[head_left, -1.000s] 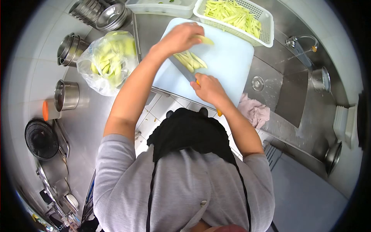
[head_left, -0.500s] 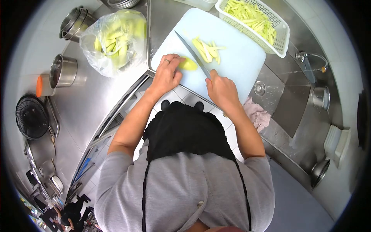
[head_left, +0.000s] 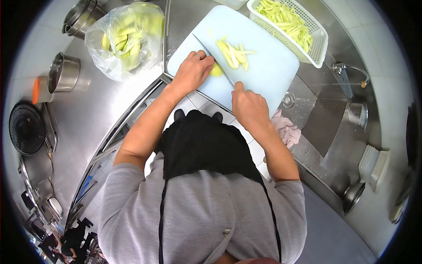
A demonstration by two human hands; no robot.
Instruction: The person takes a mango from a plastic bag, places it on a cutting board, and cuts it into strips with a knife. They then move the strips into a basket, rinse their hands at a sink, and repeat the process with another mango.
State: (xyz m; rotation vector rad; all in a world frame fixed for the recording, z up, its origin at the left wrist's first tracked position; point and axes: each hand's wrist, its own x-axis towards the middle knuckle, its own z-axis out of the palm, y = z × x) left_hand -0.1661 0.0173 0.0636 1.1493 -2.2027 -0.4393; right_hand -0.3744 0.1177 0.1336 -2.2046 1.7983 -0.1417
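Note:
My right hand (head_left: 249, 104) is closed round the handle of a long knife (head_left: 222, 70), whose blade lies slanting across the pale blue cutting board (head_left: 268, 66). Left of the blade, my left hand (head_left: 193, 70) presses on a yellow-green vegetable piece (head_left: 216, 69) with its fingers bent, close to the knife; the fingers partly cover the piece. Cut strips (head_left: 233, 53) lie in a loose pile just right of the blade. A white perforated basket (head_left: 320, 52) beyond the board's right corner holds many more strips.
A clear plastic bag (head_left: 99, 55) of pale green pieces sits on the steel counter to the left. Steel pots (head_left: 68, 75) and a black strainer (head_left: 27, 127) stand farther left. At the right are a faucet (head_left: 345, 79), a pink cloth (head_left: 286, 130) and a steel cup (head_left: 358, 115).
The knife blade has shifted left against the vegetable piece, and my left fingers now cover more of it. The whole view has shifted slightly.

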